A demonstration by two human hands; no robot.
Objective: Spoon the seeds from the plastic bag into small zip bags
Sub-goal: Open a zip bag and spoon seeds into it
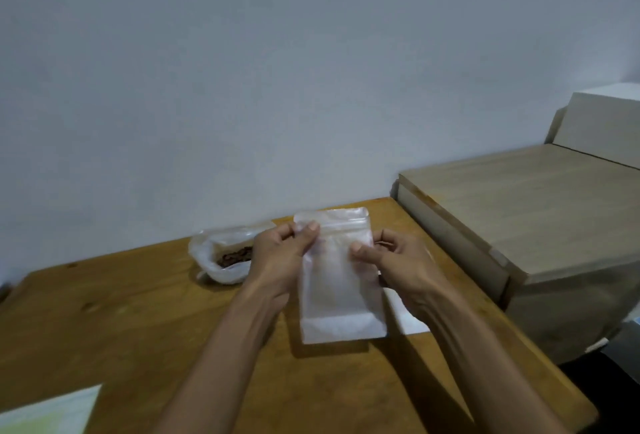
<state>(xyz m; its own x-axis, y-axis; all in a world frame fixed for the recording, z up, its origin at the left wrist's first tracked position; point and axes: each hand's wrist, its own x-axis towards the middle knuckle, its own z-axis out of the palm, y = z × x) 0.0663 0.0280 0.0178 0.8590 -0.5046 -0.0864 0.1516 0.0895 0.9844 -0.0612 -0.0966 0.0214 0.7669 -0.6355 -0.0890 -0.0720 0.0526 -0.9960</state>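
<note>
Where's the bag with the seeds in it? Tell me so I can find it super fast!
Look at the wooden table and follow it back to the wall. Just left of the left hand sits a crumpled, see-through plastic bag, open at the top. Unlike the flat, empty zip bag held in both hands, it has brown seeds inside.

No text, label, brand, number or sign can be read in the head view. The zip bag (341,281) and the plastic bag (221,253) are seen without print, and the pale sheet (48,413) at the near left corner of the desk (138,323) is too blurred.
</note>
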